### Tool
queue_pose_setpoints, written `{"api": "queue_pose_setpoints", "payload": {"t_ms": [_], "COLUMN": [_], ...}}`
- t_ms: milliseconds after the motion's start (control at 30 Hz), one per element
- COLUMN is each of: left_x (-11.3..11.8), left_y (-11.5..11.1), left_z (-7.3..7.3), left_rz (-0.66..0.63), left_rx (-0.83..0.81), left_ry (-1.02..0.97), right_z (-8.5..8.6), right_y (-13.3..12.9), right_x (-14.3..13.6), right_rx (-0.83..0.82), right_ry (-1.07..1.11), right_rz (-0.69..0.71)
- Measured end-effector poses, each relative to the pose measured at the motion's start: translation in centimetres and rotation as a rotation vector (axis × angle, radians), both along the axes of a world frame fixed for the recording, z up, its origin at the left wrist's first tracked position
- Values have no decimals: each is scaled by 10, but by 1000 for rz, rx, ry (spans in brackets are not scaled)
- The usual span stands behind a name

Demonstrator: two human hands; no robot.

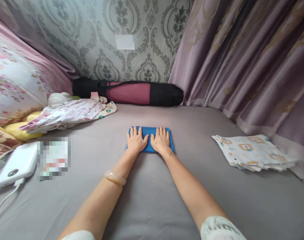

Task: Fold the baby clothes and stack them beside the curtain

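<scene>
A folded blue cloth (149, 132) lies flat on the grey bed sheet (152, 200), in the middle of the head view. My left hand (136, 140) rests palm down on its left part, fingers stretched out and pointing away from me. On the right part, my right hand (162, 140) lies flat in the same way. The two thumbs point towards each other with a small gap between them. Both hands cover much of the cloth, and its edges show around them.
To the right lies a folded patterned white cloth (254, 151). On the left are a white power bank (19, 163) with cables, a blurred-out item (53, 156) and a crumpled floral garment (71, 115). A long black and maroon bag (129, 93) lies along the wall.
</scene>
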State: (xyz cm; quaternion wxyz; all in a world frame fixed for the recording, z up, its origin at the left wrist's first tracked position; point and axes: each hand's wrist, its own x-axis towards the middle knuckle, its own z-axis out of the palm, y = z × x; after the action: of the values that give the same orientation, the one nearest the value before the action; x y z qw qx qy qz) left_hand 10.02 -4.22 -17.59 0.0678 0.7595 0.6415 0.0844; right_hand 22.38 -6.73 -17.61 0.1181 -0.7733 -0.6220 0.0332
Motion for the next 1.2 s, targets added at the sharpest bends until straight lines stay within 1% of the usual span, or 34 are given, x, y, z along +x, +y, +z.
{"api": "queue_pose_setpoints", "payload": {"t_ms": [133, 267, 467, 533, 567, 633, 667, 700, 800, 900, 1100, 1200], "left_x": [-6, -13, -19, -19, -19, -18, -17, -16, -15, -15, -16, -15], "left_y": [1, 5, 7, 7, 7, 9, 10, 11, 14, 16, 17, 15], "left_z": [0, -2, -2, 0, 2, 4, 5, 5, 2, -1, -3, -1], "left_rz": [54, 78, 62, 43, 22, -42, -79, -112, -169, -175, -172, -176], "left_rx": [3, -6, -21, 12, 61, 192, 238, 246, 116, 27, 15, 75], "left_ry": [-28, -39, -36, -36, -32, -15, -4, 5, 31, 46, 37, 33], "right_z": [-1, 1, 6, 10, 11, 14, 15, 15, 11, 5, 4, 6], "right_y": [0, -2, -5, -6, -6, -5, -5, -4, -2, -1, -2, -2], "right_x": [5, 15, 24, 25, 27, 29, 31, 32, 35, 37, 38, 36], "right_rx": [3, -42, -82, -74, -53, 12, 38, 45, -29, -79, -75, -43], "right_ry": [16, 42, 49, 32, 16, -21, -35, -41, -22, 5, 20, 4], "right_rz": [-75, -127, -120, -92, -62, 19, 57, 87, 117, 103, 99, 105]}}
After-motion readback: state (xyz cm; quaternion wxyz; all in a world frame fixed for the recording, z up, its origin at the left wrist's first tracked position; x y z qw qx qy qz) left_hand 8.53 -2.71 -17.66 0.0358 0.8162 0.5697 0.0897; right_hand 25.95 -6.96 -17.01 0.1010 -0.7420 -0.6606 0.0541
